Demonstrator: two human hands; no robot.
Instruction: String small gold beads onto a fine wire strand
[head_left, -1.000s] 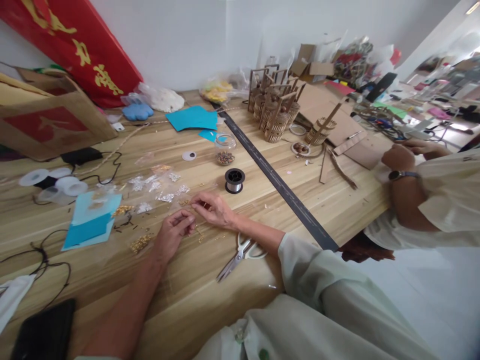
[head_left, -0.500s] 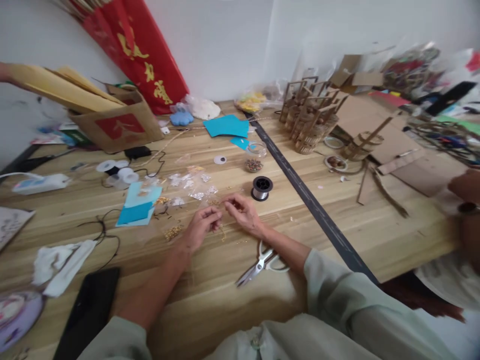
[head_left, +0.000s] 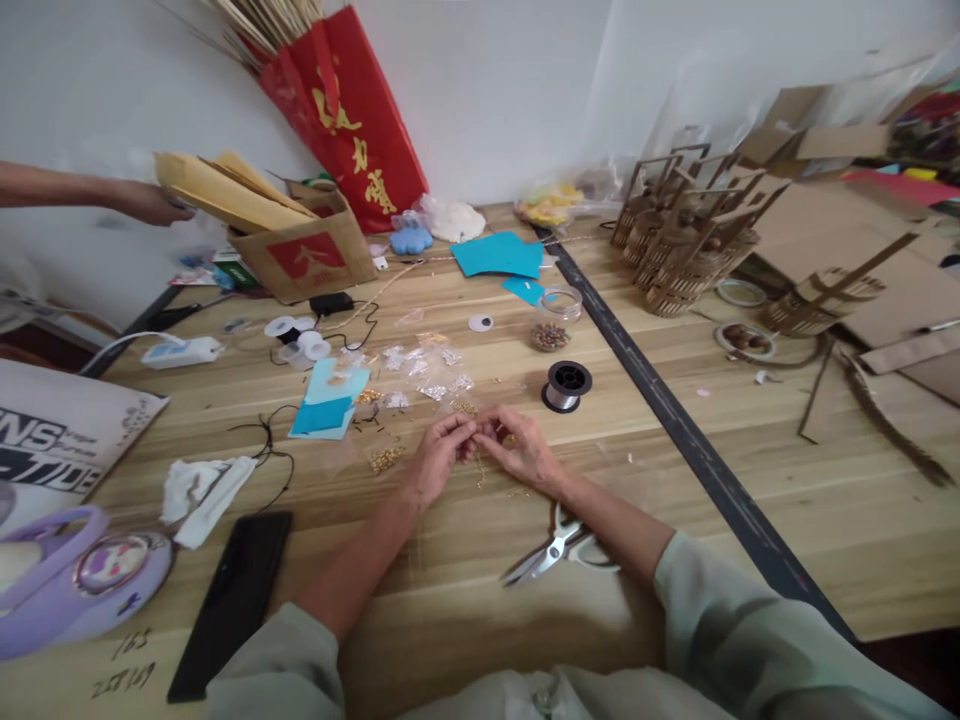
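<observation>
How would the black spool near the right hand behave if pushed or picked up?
The black spool stands upright on a flat flange, so a light push would probably slide it. If tipped over, its round flanges would likely let it roll. It looks like hard plastic, so it should stay stiff when gripped.

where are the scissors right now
In the head view, the scissors lie on the wooden table, slightly right of centre, on the near side of the person's right forearm, blades pointing to the lower left.
</observation>
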